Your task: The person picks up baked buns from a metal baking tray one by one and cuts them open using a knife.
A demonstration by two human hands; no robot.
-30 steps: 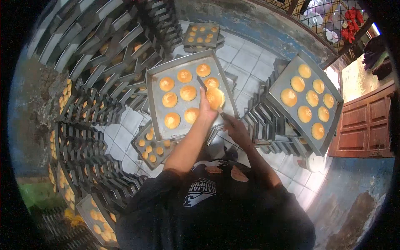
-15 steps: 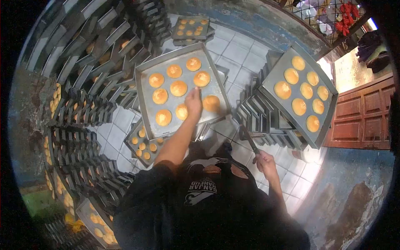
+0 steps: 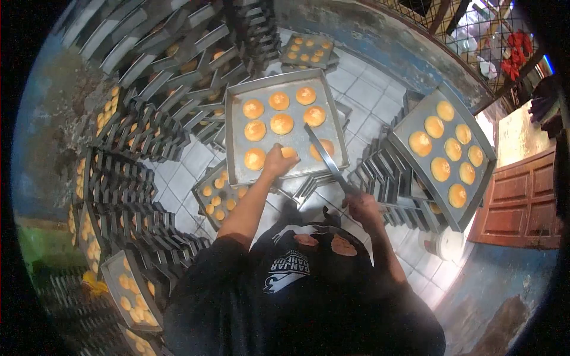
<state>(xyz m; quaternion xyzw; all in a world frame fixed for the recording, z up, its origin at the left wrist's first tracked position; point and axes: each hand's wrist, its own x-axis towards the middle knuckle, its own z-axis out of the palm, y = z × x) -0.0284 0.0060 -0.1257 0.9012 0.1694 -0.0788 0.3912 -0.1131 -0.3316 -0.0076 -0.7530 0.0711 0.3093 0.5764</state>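
A metal tray (image 3: 237, 107) with several round golden buns stands in front of me. My left hand (image 3: 276, 162) reaches over its near edge, fingers closed round a bun (image 3: 289, 153) in the near row, which it partly hides. My right hand (image 3: 363, 207) grips the dark handle of a long flat blade (image 3: 326, 155), just outside the tray's near right corner. The blade slants up and left over the tray, crossing in front of another bun (image 3: 314, 151) at the near right. Its tip lies close to the bun (image 3: 314, 115) in the middle row.
On the right, a tray of buns (image 3: 409, 154) tops a stack of trays. Tall stacks of trays (image 3: 127, 202) line the left. A smaller tray (image 3: 202, 181) sits low at the near left, another (image 3: 291, 56) at the back. A white bucket (image 3: 442, 243) stands by the wall.
My left hand has moved from beside the middle-row bun down to a near-row bun. My right hand has swung the blade from outside the tray to over it. The view has shifted.
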